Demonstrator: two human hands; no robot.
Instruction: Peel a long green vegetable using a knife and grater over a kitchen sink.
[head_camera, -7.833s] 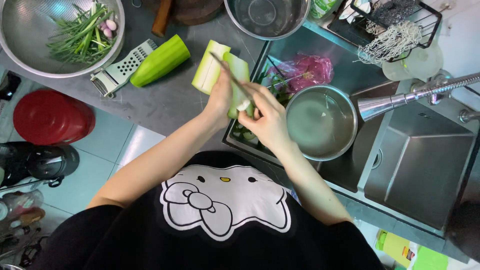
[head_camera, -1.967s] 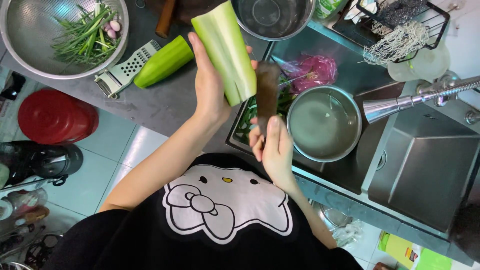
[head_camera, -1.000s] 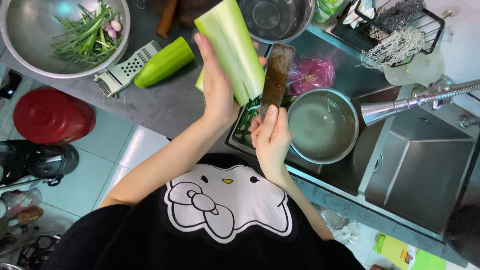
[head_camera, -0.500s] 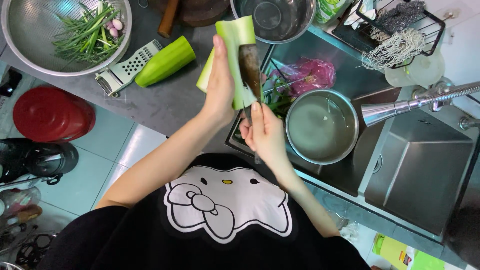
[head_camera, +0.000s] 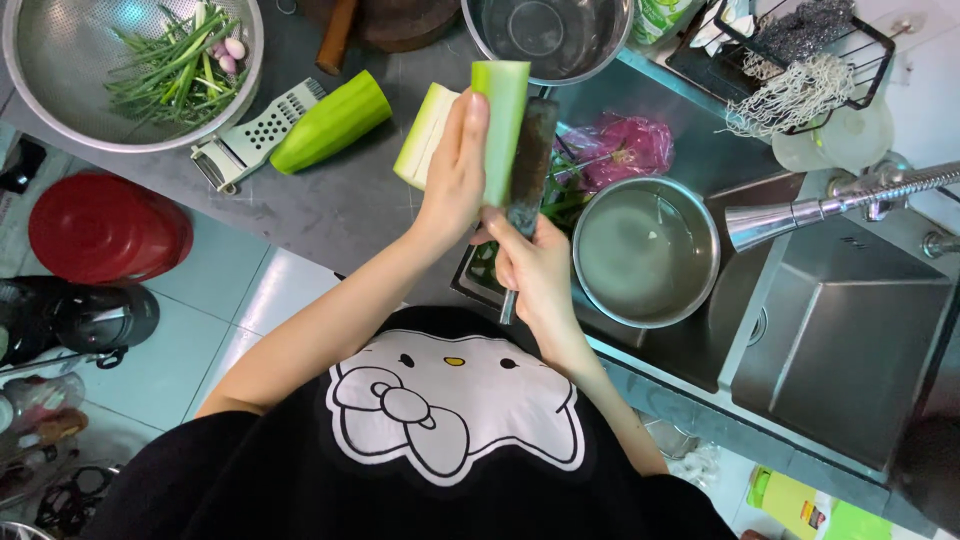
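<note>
My left hand (head_camera: 452, 180) grips a long pale green gourd (head_camera: 502, 115), held upright over the edge of the grey counter (head_camera: 340, 205) and the sink. Its paler cut side (head_camera: 424, 138) shows to the left of my fingers. My right hand (head_camera: 537, 270) is closed on the handle of a dark knife (head_camera: 531, 150). The blade lies flat along the gourd's right side, touching it. Green peelings lie in the sink basin below my hands, partly hidden.
A second green gourd piece (head_camera: 331, 121) and a grater (head_camera: 246, 146) lie on the counter. A steel colander of greens (head_camera: 130, 60) sits far left, a steel bowl (head_camera: 550, 35) at the top. A pot of water (head_camera: 645, 250), a pink bag (head_camera: 622, 150) and a faucet (head_camera: 830, 205) are at the sink.
The gourd was turned and brought lower and closer in my left hand. The knife moved from beside it to lie against its right side.
</note>
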